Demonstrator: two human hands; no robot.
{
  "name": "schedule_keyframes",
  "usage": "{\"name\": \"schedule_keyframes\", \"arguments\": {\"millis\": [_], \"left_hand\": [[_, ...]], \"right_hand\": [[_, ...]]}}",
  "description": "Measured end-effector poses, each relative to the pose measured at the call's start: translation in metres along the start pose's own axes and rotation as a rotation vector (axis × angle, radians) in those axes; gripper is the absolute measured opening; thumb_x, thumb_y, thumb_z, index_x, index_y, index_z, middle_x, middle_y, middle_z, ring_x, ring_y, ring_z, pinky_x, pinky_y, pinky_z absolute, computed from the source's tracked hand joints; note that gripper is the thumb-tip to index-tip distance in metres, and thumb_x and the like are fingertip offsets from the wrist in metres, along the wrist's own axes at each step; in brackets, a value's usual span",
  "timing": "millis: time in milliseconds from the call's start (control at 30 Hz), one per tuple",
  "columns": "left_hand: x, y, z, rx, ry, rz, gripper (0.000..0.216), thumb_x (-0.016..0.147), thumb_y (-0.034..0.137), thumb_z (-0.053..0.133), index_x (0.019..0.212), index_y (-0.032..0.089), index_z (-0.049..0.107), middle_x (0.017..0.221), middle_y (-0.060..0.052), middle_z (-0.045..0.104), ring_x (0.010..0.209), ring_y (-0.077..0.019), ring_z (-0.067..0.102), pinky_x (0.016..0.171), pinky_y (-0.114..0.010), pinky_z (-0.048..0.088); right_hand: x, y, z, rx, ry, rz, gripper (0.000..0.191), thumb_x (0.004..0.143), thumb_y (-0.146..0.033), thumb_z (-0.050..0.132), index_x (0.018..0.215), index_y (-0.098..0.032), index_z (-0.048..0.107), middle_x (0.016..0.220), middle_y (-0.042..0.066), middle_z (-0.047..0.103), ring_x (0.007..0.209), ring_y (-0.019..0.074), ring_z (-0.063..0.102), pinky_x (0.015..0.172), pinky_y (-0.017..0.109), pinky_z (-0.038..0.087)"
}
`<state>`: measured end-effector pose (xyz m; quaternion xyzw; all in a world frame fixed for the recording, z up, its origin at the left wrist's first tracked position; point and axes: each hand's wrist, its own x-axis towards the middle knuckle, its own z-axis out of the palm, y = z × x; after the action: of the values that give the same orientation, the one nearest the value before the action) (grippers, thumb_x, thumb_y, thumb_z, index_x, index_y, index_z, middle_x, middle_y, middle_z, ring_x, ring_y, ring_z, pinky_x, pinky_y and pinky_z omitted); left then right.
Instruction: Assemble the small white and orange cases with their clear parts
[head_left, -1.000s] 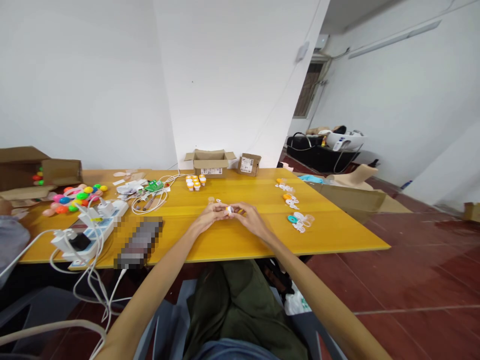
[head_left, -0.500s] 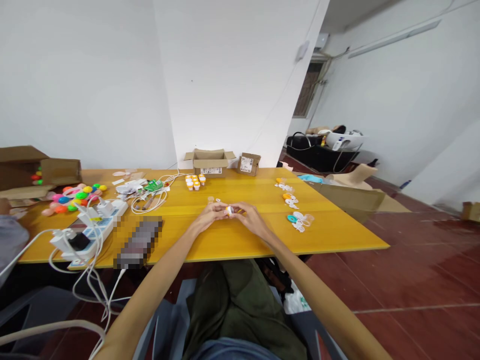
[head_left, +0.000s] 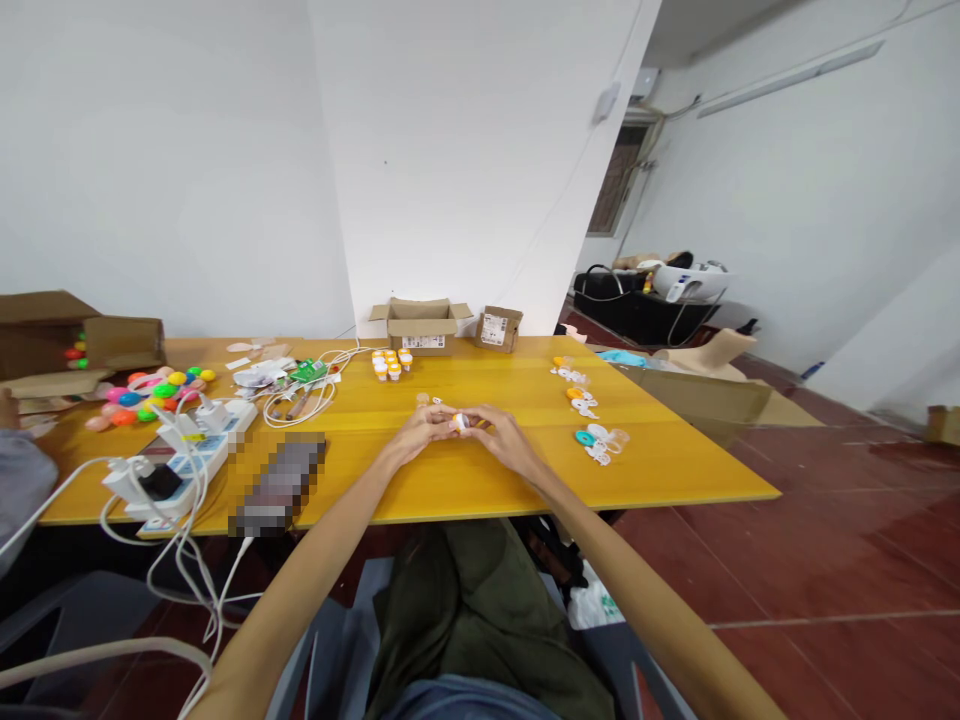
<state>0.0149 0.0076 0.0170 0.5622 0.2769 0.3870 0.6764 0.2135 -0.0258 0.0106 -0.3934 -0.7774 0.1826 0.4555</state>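
In the head view, the left hand (head_left: 426, 430) and the right hand (head_left: 501, 435) meet over the yellow wooden table (head_left: 480, 485), both sets of fingertips closed on a small white-and-orange round piece (head_left: 460, 422) between them. The fingers cover much of it, so its full shape is hard to make out. At eleven o'clock from it, just beyond the left hand, a small clear plastic piece (head_left: 422, 399) is faint against the wood. At nine o'clock a dark flat slab (head_left: 281, 485) is pixelated, its details lost; farther out that way, the left edge cuts off another person's grey sleeve (head_left: 26, 490).

Of the containers, a brown cardboard box with spread flaps (head_left: 420, 337) stands at about half past eleven by the wall, its front side hiding most of its inside. Just in front of it cluster small white tubs with orange tops (head_left: 391, 366); their contents cannot be seen. At one o'clock sits a smaller brown box with a white label (head_left: 498, 329). At ten o'clock an open cardboard box (head_left: 124, 343), cut off by the frame, holds a few coloured balls (head_left: 76, 352).
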Motion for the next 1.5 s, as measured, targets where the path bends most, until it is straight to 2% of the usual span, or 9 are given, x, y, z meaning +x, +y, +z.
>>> {"name": "schedule_keyframes", "arguments": {"millis": [500, 1033, 1267, 1500], "left_hand": [[-0.0019, 0.0024, 0.0027, 0.001, -0.002, 0.007, 0.046, 0.055, 0.038, 0.096, 0.088, 0.016, 0.072, 0.087, -0.004, 0.074, 0.086, -0.0174, 0.071, 0.093, -0.035, 0.053], [-0.0012, 0.0023, 0.0046, 0.039, 0.003, 0.017, 0.043, 0.051, 0.035, 0.096, 0.083, 0.017, 0.074, 0.083, -0.004, 0.075, 0.082, -0.0183, 0.070, 0.090, -0.036, 0.053], [-0.0003, 0.0011, 0.0037, 0.062, 0.016, 0.022, 0.042, 0.052, 0.032, 0.096, 0.085, 0.017, 0.074, 0.087, -0.006, 0.076, 0.091, -0.0215, 0.071, 0.094, -0.037, 0.052], [0.0008, -0.0008, 0.0021, 0.090, 0.011, 0.026, 0.044, 0.053, 0.034, 0.096, 0.088, 0.017, 0.074, 0.088, -0.006, 0.076, 0.093, -0.0220, 0.071, 0.095, -0.038, 0.051]], "right_hand": [[-0.0018, -0.0006, 0.0012, 0.033, 0.013, 0.033, 0.020, 0.086, -0.029, 0.070, 0.105, -0.024, 0.075, 0.096, 0.005, 0.076, 0.089, 0.0218, 0.070, 0.085, 0.036, 0.056], [-0.0001, -0.0078, -0.0001, 0.017, -0.022, 0.107, 0.014, 0.084, -0.032, 0.071, 0.094, -0.024, 0.077, 0.093, 0.005, 0.079, 0.086, 0.0223, 0.073, 0.079, 0.035, 0.058], [-0.0003, -0.0077, 0.0022, -0.002, -0.006, 0.105, 0.011, 0.084, -0.027, 0.071, 0.092, -0.024, 0.076, 0.094, 0.005, 0.079, 0.087, 0.0226, 0.073, 0.083, 0.037, 0.057], [-0.0025, -0.0033, 0.0058, -0.029, 0.031, 0.105, 0.012, 0.087, -0.031, 0.068, 0.093, -0.024, 0.076, 0.092, 0.005, 0.078, 0.085, 0.0218, 0.072, 0.081, 0.035, 0.057]]}}
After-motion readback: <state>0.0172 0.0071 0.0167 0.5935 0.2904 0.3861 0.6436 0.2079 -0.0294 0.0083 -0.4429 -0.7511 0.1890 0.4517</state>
